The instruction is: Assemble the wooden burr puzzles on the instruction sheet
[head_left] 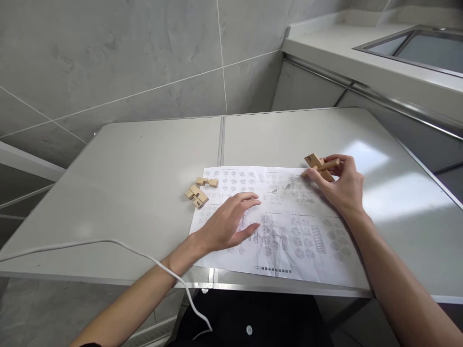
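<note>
Blocks point(312, 159) pinched in right hand point(346, 185)

Thumb and fingers grip them at the printed sheet's point(336, 273) far right edge; the left hand point(229, 220) is loose, over the paper. A block cluster point(194, 190) straddles its left edge. A sink point(427, 48) sits in the counter point(325, 41).

Black garment point(282, 318), pale round button point(249, 330); bare forearms point(394, 270).

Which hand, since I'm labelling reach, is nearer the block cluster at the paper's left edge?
The left hand, to the right of the block cluster; the right hand is farther off, across the paper, holding wooden pieces.
</note>
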Action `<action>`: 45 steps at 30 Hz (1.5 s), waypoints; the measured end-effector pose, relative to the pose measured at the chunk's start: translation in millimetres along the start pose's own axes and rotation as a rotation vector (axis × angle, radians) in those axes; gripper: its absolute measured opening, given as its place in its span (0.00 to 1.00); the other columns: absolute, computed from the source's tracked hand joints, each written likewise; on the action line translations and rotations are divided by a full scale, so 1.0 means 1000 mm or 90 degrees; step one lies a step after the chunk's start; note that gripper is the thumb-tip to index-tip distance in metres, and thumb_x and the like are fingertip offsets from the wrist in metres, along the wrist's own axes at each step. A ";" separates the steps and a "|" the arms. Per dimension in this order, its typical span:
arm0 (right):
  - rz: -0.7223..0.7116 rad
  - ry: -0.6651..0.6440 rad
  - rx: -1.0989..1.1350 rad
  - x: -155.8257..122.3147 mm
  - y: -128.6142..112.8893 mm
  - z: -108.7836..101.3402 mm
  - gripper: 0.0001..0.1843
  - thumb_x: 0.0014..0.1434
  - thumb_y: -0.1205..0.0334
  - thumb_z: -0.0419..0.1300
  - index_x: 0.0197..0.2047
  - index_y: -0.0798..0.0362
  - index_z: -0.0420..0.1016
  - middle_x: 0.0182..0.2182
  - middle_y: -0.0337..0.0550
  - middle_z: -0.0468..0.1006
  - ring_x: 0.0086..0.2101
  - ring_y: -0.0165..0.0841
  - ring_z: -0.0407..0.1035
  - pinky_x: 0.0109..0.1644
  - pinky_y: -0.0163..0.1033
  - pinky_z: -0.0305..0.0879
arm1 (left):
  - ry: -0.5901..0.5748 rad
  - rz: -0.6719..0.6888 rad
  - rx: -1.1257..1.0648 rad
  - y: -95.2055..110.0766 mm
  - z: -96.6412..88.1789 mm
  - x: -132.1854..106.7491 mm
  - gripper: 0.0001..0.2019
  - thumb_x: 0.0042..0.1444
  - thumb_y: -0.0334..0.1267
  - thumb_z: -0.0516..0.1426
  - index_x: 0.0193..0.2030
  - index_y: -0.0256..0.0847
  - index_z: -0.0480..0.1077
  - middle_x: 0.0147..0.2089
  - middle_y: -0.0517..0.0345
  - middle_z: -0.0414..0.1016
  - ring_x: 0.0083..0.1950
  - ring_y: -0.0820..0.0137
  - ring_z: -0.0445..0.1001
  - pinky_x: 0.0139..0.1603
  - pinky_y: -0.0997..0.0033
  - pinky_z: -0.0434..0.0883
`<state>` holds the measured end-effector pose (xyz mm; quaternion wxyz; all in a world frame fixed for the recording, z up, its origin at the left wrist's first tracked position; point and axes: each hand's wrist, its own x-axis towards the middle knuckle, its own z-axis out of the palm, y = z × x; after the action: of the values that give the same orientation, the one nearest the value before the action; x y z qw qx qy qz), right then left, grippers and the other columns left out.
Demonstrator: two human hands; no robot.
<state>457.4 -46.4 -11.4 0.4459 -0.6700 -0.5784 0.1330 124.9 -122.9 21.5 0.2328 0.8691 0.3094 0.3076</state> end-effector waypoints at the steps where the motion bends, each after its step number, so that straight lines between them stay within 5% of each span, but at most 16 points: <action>1: -0.006 -0.004 -0.003 0.000 0.000 0.000 0.33 0.52 0.38 0.74 0.53 0.45 0.73 0.47 0.46 0.84 0.47 0.47 0.81 0.54 0.55 0.76 | 0.006 -0.002 0.004 0.000 -0.001 0.001 0.25 0.72 0.42 0.59 0.72 0.48 0.58 0.68 0.43 0.68 0.70 0.54 0.72 0.67 0.44 0.76; 13: 0.034 -0.057 0.036 0.006 -0.001 -0.004 0.39 0.57 0.33 0.70 0.63 0.47 0.69 0.53 0.52 0.84 0.52 0.51 0.79 0.55 0.57 0.74 | 0.049 -0.020 0.049 -0.002 -0.011 0.009 0.17 0.72 0.34 0.59 0.65 0.48 0.67 0.62 0.49 0.73 0.63 0.59 0.76 0.64 0.48 0.77; 27: 0.046 -0.059 0.030 0.007 0.002 -0.002 0.34 0.63 0.32 0.64 0.62 0.47 0.73 0.57 0.55 0.83 0.54 0.51 0.79 0.56 0.56 0.74 | 0.094 -0.018 0.166 -0.009 -0.030 0.008 0.15 0.72 0.34 0.58 0.62 0.48 0.68 0.61 0.50 0.73 0.63 0.58 0.75 0.63 0.49 0.76; 33: 0.039 -0.056 0.044 0.007 0.000 -0.002 0.34 0.64 0.33 0.64 0.62 0.49 0.73 0.58 0.55 0.82 0.53 0.50 0.79 0.56 0.56 0.73 | 0.137 -0.131 0.298 -0.022 -0.053 0.002 0.16 0.71 0.42 0.60 0.63 0.49 0.67 0.68 0.48 0.68 0.67 0.51 0.70 0.70 0.41 0.68; 39: 0.038 -0.039 0.057 0.008 0.002 0.000 0.31 0.68 0.34 0.58 0.62 0.48 0.72 0.53 0.53 0.83 0.52 0.49 0.78 0.58 0.58 0.71 | 0.134 -0.226 0.377 -0.038 -0.072 -0.011 0.25 0.68 0.48 0.62 0.67 0.49 0.63 0.76 0.45 0.60 0.79 0.45 0.54 0.77 0.33 0.57; 45: -0.034 0.053 0.047 0.007 0.001 -0.001 0.26 0.71 0.42 0.55 0.64 0.48 0.70 0.63 0.54 0.76 0.58 0.51 0.72 0.62 0.61 0.68 | 0.098 -0.316 0.375 -0.049 -0.076 -0.029 0.37 0.65 0.56 0.63 0.74 0.46 0.54 0.80 0.38 0.52 0.81 0.41 0.50 0.76 0.31 0.58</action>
<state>460.5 -40.6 -9.7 0.4973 -0.6424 -0.5718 0.1141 35.6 -91.6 34.4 0.0172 0.7719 0.6019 0.2040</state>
